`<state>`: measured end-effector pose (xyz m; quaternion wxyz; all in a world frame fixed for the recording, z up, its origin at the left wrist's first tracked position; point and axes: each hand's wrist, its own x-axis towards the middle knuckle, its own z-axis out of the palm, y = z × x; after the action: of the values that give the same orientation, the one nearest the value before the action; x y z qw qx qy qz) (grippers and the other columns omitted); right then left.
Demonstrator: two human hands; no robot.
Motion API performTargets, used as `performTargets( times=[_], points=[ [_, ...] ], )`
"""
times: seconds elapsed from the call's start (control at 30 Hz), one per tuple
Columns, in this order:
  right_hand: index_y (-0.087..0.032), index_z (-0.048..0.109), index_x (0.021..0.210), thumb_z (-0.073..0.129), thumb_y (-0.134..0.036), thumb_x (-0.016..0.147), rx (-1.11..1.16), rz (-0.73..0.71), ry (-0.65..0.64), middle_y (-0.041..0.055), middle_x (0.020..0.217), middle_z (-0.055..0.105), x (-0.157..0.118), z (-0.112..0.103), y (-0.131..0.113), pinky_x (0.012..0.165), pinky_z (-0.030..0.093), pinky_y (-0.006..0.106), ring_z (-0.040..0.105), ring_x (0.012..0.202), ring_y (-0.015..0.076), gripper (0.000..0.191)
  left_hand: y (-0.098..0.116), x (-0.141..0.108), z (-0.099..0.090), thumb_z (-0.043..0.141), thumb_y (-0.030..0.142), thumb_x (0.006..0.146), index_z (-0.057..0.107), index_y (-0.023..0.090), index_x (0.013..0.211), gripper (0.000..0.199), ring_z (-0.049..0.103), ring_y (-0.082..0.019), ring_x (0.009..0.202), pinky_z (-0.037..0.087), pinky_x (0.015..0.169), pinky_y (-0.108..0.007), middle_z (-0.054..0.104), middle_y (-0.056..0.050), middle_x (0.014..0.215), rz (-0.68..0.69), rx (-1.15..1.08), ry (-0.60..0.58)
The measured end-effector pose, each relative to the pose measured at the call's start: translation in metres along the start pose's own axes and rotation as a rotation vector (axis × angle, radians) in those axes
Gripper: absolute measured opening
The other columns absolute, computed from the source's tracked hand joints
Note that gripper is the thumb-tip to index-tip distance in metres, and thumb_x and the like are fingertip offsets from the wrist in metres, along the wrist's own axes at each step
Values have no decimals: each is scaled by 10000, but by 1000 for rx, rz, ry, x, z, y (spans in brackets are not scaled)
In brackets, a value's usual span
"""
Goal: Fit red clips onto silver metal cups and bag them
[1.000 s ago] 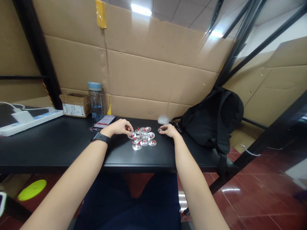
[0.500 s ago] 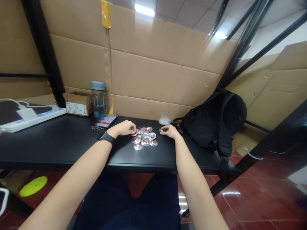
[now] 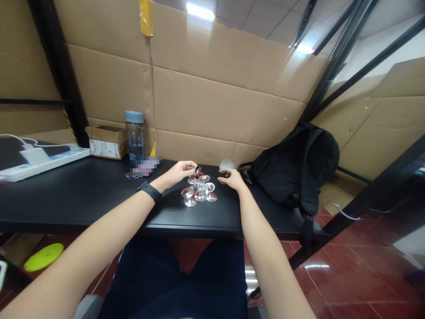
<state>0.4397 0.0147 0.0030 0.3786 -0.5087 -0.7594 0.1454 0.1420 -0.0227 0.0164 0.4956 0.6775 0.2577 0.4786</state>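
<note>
In the head view, my left hand (image 3: 186,170) pinches a finger cymbal (image 3: 198,170), tilted on edge just above the back of a loose pile. The pile is several small shiny cymbals (image 3: 201,194) with red cords at their centres, overlapping on the black table (image 3: 159,217). To the right of the pile, my right hand (image 3: 232,178) is low over the table, thumb and forefinger apart in a curve. A small glint lies under its thumb; I cannot make out whether that is another cymbal.
A translucent white, blurry item (image 3: 227,165) lies behind my right hand. A black backpack (image 3: 295,168) rests on the right. At the left are a phone (image 3: 146,167), a water bottle (image 3: 135,137), a small cardboard box (image 3: 106,141) and a power strip (image 3: 49,164). A cardboard wall (image 3: 212,97) stands behind.
My left hand has lifted a cymbal off the pile's left side and moved it right and back. My right hand's thumb and forefinger have parted, where before they were on a disc.
</note>
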Motion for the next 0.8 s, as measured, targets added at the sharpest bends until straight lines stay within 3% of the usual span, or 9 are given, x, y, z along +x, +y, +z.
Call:
performTargets(
  times=[0.17,0.27,0.43,0.63,0.7,0.8],
  points=[
    [-256,633,1334,940,-363,578,295,-303,-122,91,1349,646,-3,16,-50,799,533,302,650,1059,220,823,-4,-4,27,824,278,731,705,147,882,233,670,-140,726,516,717,-258,723,-43,832,-102,-311,45],
    [-276,622,1336,933,-373,600,407,-374,-150,82,1364,638,-6,29,-73,789,544,289,667,1072,215,805,-6,-1,27,818,229,695,708,147,823,188,646,-127,663,499,661,-244,702,-22,750,-87,-292,94],
    [-209,680,1239,884,-341,665,400,-340,-56,72,1121,737,-10,47,-84,744,565,294,712,831,174,624,-5,3,17,805,227,659,745,142,834,204,652,-136,680,494,647,-242,731,-43,775,-45,-154,208],
    [-210,701,1170,879,-340,663,296,-318,-20,60,1073,746,-12,49,-86,713,558,273,704,796,165,553,-4,4,8,863,369,647,753,138,854,329,716,-219,785,557,750,-326,778,-97,851,48,175,126],
    [-205,697,1172,848,-328,695,277,-277,-19,64,1081,742,-9,47,-82,711,557,271,696,776,156,515,-5,4,-2,838,414,693,758,144,870,333,727,-237,808,565,770,-346,783,-108,870,68,323,130],
    [-176,696,1177,805,-319,728,213,-155,38,84,1109,733,-2,35,-64,694,549,275,680,715,143,483,-10,4,-30,776,449,772,770,173,907,307,734,-235,835,564,803,-351,792,-103,926,103,558,268]
  ],
)
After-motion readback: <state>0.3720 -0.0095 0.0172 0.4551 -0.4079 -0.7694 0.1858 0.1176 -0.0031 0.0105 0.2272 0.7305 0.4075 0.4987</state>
